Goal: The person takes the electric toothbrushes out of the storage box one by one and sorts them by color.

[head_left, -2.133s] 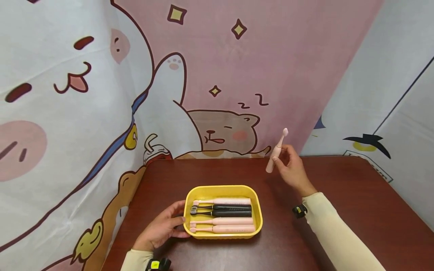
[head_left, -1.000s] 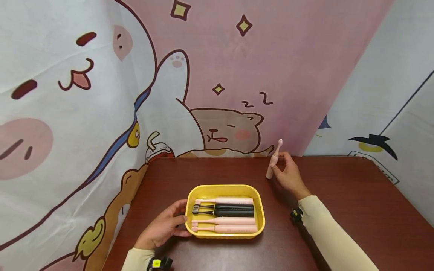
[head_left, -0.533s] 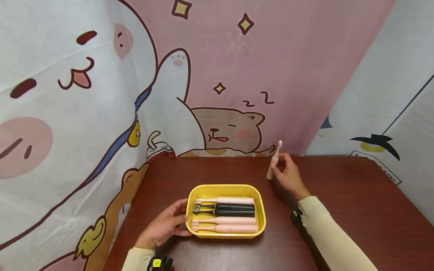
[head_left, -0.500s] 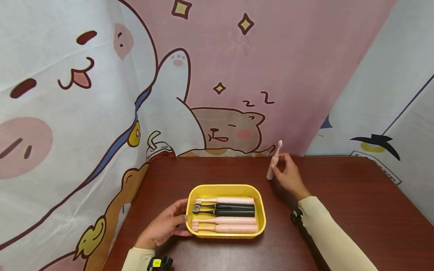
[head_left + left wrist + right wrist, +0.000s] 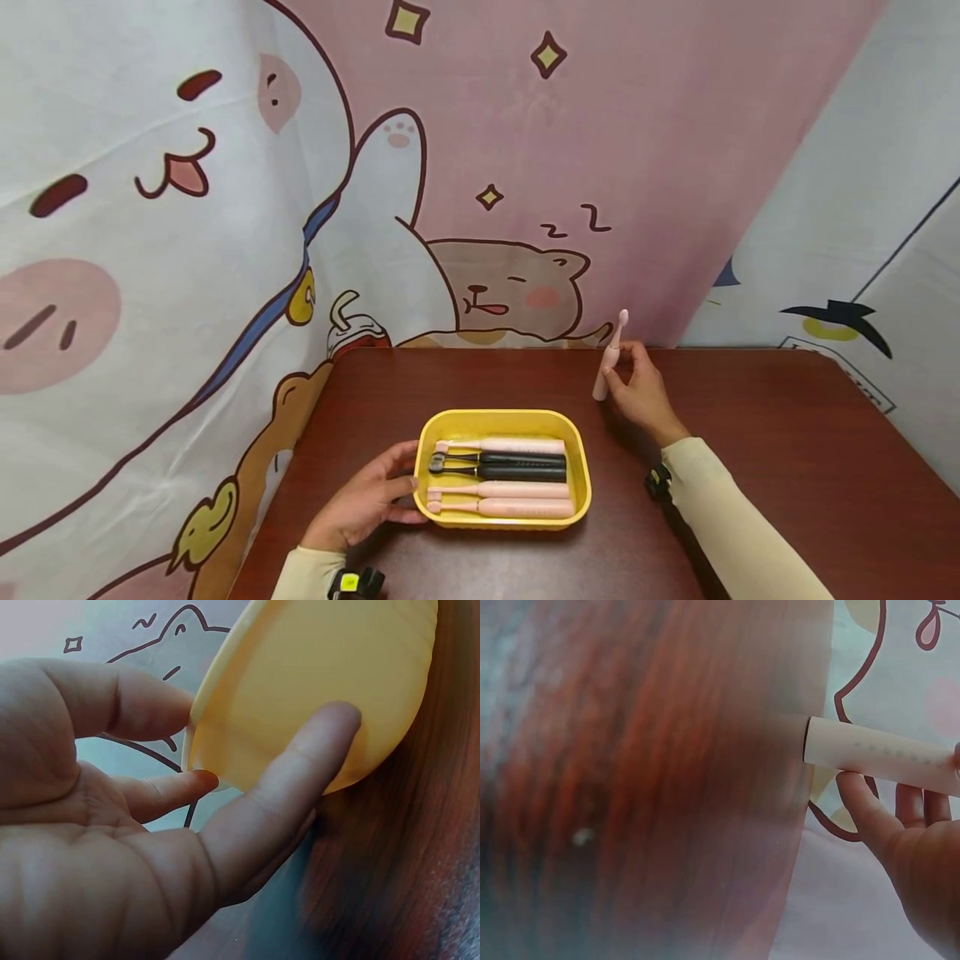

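My right hand (image 5: 643,393) pinches a pink electric toothbrush (image 5: 611,357), its brush head (image 5: 623,317) up; my left hand (image 5: 367,498), fingers loosely extended, touches the yellow bin (image 5: 502,524) holding five more.

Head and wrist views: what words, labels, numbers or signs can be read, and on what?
"Z Z": wall cloth, above the sleeping bear.
Boxed lettering, the cloth's lower right: partly hidden, unreadable.
Markings on the held pink electric toothbrush: too blurred.
Markings on the toothbrushes in the yellow tray: too small.
Yellow label on the black left-wrist device: too small.
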Demonstrator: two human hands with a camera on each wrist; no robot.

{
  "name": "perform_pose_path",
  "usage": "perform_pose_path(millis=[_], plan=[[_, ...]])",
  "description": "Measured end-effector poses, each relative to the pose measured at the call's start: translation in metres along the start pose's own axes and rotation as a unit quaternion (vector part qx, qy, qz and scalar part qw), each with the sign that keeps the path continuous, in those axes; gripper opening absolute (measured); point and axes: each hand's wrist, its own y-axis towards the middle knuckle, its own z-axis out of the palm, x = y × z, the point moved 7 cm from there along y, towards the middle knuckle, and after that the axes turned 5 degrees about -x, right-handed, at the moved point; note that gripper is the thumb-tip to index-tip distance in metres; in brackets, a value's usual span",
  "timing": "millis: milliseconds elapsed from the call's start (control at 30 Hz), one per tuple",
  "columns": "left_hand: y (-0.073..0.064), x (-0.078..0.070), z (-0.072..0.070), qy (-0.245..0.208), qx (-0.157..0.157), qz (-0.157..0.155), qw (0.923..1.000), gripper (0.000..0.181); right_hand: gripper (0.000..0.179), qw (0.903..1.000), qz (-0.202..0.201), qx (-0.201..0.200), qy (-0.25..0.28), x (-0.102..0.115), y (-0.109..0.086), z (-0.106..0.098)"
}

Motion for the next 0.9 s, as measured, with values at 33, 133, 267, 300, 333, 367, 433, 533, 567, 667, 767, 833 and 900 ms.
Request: perform_pose_path(millis=[33, 133, 267, 300, 333, 367, 433, 533, 567, 667, 767, 833, 900], plan=[[0.0, -0.0002, -0.0001, 0.001, -0.002, 0.001, 1.0, 0.062, 0.038, 1.0, 0.001, 0.002, 0.0, -0.0002, 0.0001, 0.0004], [0.0003, -0.0002, -0.0005, 0.004, -0.004, 0.001, 1.0, 0.062, 0.039, 1.0, 0.005, 0.005, -0.002, -0.0011, 0.0002, 0.001], [0.0006, 0.0, -0.0007, 0.003, -0.003, 0.002, 1.0, 0.062, 0.039, 0.9999, 0.002, 0.005, -0.009, -0.0012, 0.0001, 0.0015], [0.0006, 0.0001, -0.0008, 0.002, -0.004, 0.001, 1.0, 0.062, 0.039, 0.9999, 0.001, 0.005, -0.011, -0.0011, 0.0, 0.0015], [0.0005, 0.0002, -0.0009, 0.002, -0.004, 0.002, 1.0, 0.062, 0.039, 0.9999, -0.001, 0.005, -0.009, -0.0009, -0.0001, 0.0016], [0.0005, 0.0002, -0.0011, 0.002, -0.004, 0.002, 1.0, 0.062, 0.039, 0.9999, -0.002, 0.006, -0.009, -0.0009, -0.0003, 0.0018], [0.0004, 0.0007, -0.0012, 0.001, -0.005, 0.001, 1.0, 0.062, 0.04, 0.9999, -0.002, 0.008, -0.009, -0.0012, -0.0014, 0.002], [0.0005, 0.0019, -0.0005, -0.002, -0.006, -0.001, 1.0, 0.063, 0.042, 0.9999, -0.002, 0.01, -0.01, -0.003, -0.003, 0.0018], [0.0006, 0.0023, -0.0003, -0.003, -0.006, -0.002, 1.0, 0.062, 0.042, 0.9999, -0.002, 0.011, -0.011, -0.0034, -0.0034, 0.0018], [0.0009, 0.0036, 0.0001, -0.005, -0.008, -0.004, 0.9999, 0.062, 0.043, 0.9999, -0.004, 0.012, -0.01, -0.004, -0.0042, 0.0018], [0.0013, 0.0035, -0.0006, -0.003, -0.01, -0.002, 0.9999, 0.062, 0.043, 0.9999, -0.006, 0.015, -0.005, -0.0028, -0.0038, 0.0024], [0.0014, 0.0025, -0.0015, -0.001, -0.011, 0.0, 0.9999, 0.063, 0.043, 0.9998, -0.008, 0.016, -0.007, -0.0014, -0.0033, 0.0028], [0.0016, 0.0009, -0.0026, 0.002, -0.011, 0.002, 0.9999, 0.063, 0.045, 0.9998, -0.009, 0.014, -0.009, 0.0, -0.0023, 0.003]])
